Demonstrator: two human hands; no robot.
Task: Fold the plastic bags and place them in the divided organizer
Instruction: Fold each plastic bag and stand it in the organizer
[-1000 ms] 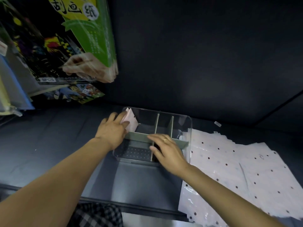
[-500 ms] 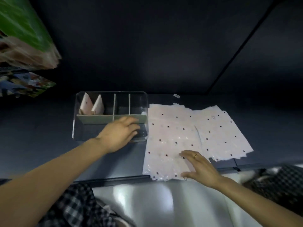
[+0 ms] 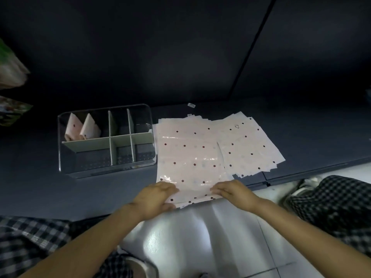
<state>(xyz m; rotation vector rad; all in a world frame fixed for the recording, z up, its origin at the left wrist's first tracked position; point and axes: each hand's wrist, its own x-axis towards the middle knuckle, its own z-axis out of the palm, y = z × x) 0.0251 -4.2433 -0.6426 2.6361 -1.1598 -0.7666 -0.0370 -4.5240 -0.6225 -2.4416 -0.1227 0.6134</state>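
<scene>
Both hands at near edge of top bag on the flat stack. Left hand pinching near-left corner, thumb apparently under the edge, fingers on top; right hand gripping near-right edge, fingers curled over the sheet. Likely lifting this edge to peel one bag off the pile for folding; two-corner hold keeps the thin plastic flat and stops lower sheets dragging along.

Stack lying on dark counter, near edge overhanging counter lip slightly, which makes the edge easy to grab. Second stack of bags just right of first, partly overlapped, fanned and skewed.

Clear divided organizer just left of stack, right wall about touching stack's left edge. Two folded bags already upright in far-left compartment, leaning side by side as triangles. Other compartments look unfilled, though far-right ones dim, hard to tell.

Task early: two done, many flat sheets left.

Around: small white tag on counter behind stack; colourful packets at far left edge, blurred; checkered trousers at both lower corners; shoe near right knee; glossy white floor below counter.

In the way: nothing between stack and organizer. Risk judged: glossy sheets clinging, more than one coming up; second stack's overlapped edge could shift with the pull.
</scene>
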